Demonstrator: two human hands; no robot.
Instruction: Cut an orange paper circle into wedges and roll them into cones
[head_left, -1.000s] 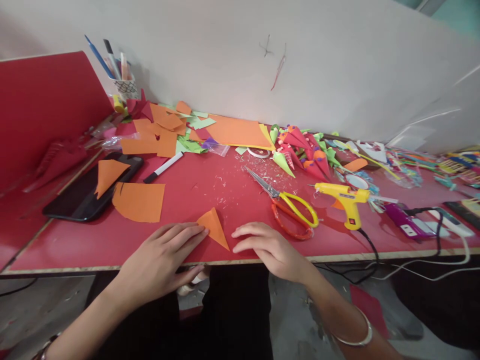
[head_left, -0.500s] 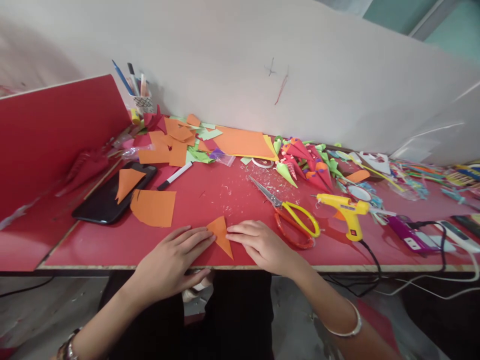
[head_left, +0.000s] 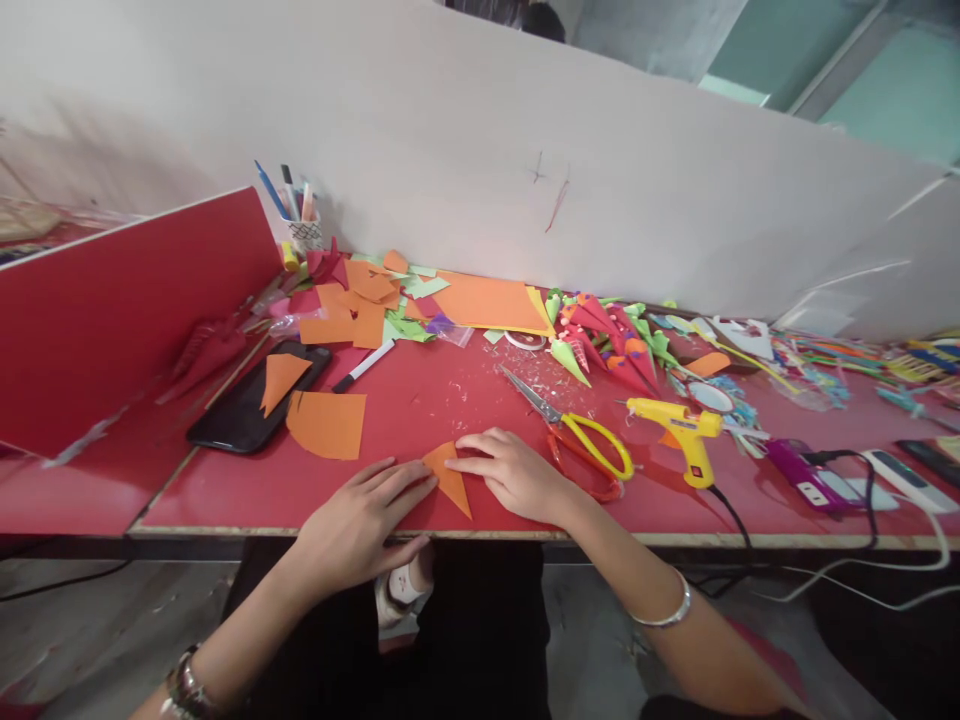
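Note:
A small orange paper triangle (head_left: pixel 452 480) lies near the front edge of the red table (head_left: pixel 465 400). My left hand (head_left: pixel 365 520) rests flat on the table, fingers stretched out, fingertips touching the triangle's left side. On the other side my right hand (head_left: pixel 512 472) lies with fingers extended, fingertips pressing on the triangle's upper right edge. Neither hand grips anything.
Yellow-handled scissors (head_left: pixel 577 430) and a yellow glue gun (head_left: pixel 686 432) lie right of my hands. An orange paper sheet (head_left: pixel 328 424) and a black phone (head_left: pixel 251 408) sit to the left. Paper scraps, coloured paper cones (head_left: pixel 600 335) and a pen cup (head_left: pixel 303 232) line the white wall. A red divider (head_left: pixel 127 310) stands at left.
My right hand has slid left and now touches the orange triangle. The camera has tilted up and shifted, so everything sits further right in view.

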